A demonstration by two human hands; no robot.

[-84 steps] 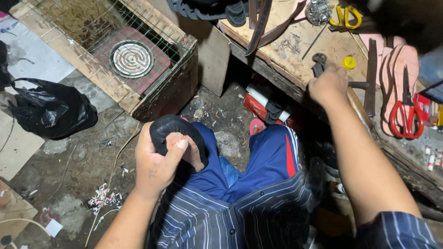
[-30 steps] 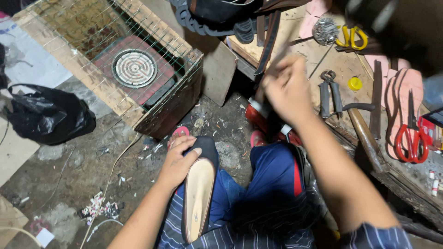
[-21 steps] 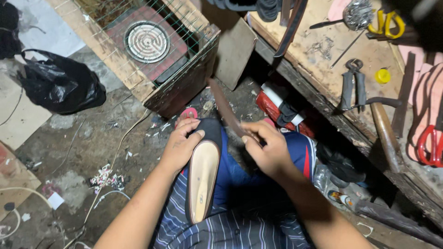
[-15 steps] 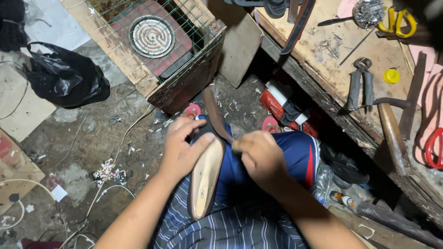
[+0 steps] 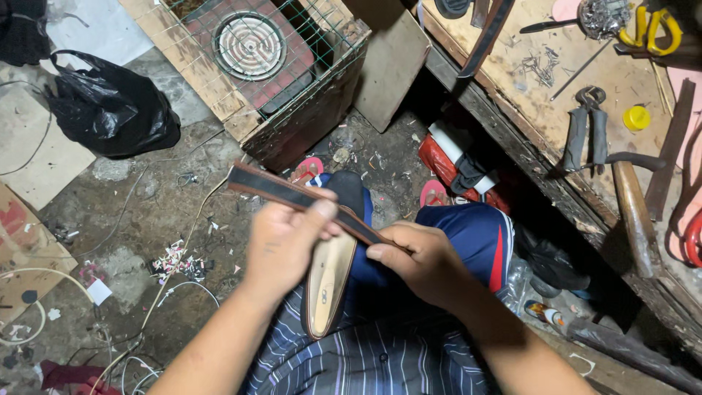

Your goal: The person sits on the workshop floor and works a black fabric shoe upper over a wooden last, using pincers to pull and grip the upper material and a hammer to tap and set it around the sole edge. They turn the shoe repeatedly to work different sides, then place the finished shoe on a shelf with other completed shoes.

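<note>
Gripping a dark strap [image 5: 307, 197] with both hands closed on it: left hand [image 5: 281, 245] pinching its middle, right hand [image 5: 424, 263] clasping its near end. Lying just beneath the grip, on the lap, a shoe [image 5: 333, 274], insole up.

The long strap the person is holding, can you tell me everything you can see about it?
The strap is a long, flat, narrow band, dark along the middle with reddish-brown edges, and it looks like leather. It lies slanted, its free end pointing up to the left over the dirty floor. The left hand pinches it near the middle with the thumb on top, and the right hand grips its lower end. It crosses just above a flat black shoe with a tan inside, which rests on the person's lap.
</note>
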